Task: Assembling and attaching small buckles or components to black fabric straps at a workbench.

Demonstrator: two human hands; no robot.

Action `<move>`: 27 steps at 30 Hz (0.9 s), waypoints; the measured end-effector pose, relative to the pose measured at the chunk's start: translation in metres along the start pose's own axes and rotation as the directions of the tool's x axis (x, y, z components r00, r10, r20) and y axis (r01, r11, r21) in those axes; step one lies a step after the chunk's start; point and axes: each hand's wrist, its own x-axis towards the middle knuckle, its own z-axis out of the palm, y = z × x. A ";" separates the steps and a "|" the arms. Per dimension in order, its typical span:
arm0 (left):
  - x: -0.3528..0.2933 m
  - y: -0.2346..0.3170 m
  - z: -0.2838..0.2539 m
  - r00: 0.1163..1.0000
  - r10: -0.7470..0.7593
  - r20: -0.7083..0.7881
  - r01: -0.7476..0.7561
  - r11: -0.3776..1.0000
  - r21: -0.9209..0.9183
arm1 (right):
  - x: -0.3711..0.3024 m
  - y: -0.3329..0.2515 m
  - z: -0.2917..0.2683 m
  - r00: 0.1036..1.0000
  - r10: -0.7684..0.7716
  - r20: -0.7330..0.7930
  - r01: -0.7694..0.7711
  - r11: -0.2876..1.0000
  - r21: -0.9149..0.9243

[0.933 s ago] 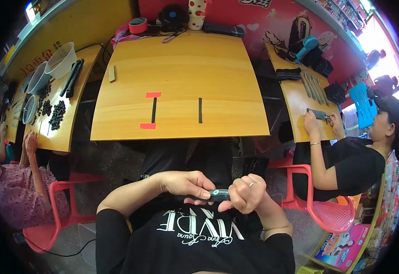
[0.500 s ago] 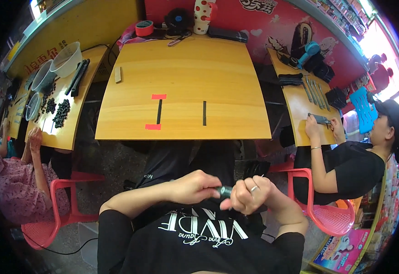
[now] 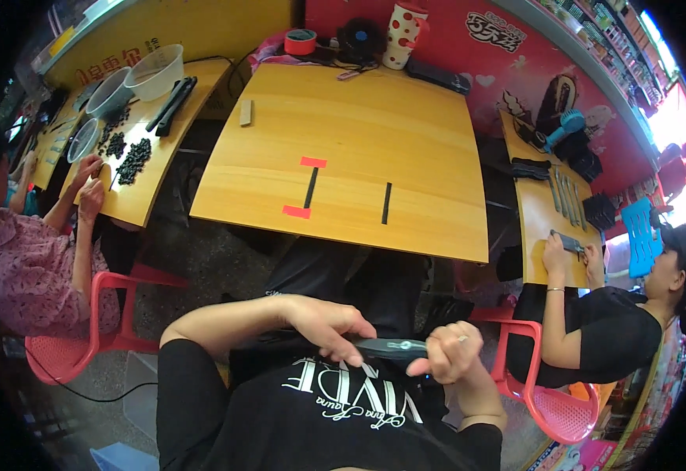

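Head view: our right hand [image 3: 454, 353] grips the dark piece [image 3: 392, 348] at three o'clock, and we want it steady, our open left hand [image 3: 324, 323] at nine.

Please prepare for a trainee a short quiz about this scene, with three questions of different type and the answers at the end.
1. How many flat red strips are stuck on the middle table?
2. True or false: the long dark object lies on the middle table.
3. Which of the wearer's hands is closed around one end of the long dark object?
A) left
B) right

Key:
1. Two.
2. False; it is held off the table.
3. B, the right hand.
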 end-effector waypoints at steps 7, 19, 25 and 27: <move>0.011 -0.023 0.002 0.885 0.370 0.282 -0.036 0.658 -0.752 | 0.018 0.007 -0.035 0.984 -0.136 0.114 0.165 0.937 -0.308; -0.011 0.017 0.011 0.580 0.635 -0.511 -0.127 0.690 0.713 | -0.016 -0.033 0.075 0.218 0.842 0.493 -0.720 -0.202 0.664; 0.008 0.014 -0.005 0.453 0.889 -0.065 -0.051 0.098 0.994 | -0.014 -0.047 0.080 0.127 0.413 0.902 -0.355 -0.830 0.431; 0.014 0.012 -0.008 0.400 0.916 -0.037 -0.055 0.064 0.996 | -0.013 -0.039 0.068 -0.016 0.717 0.697 -0.538 -0.593 0.599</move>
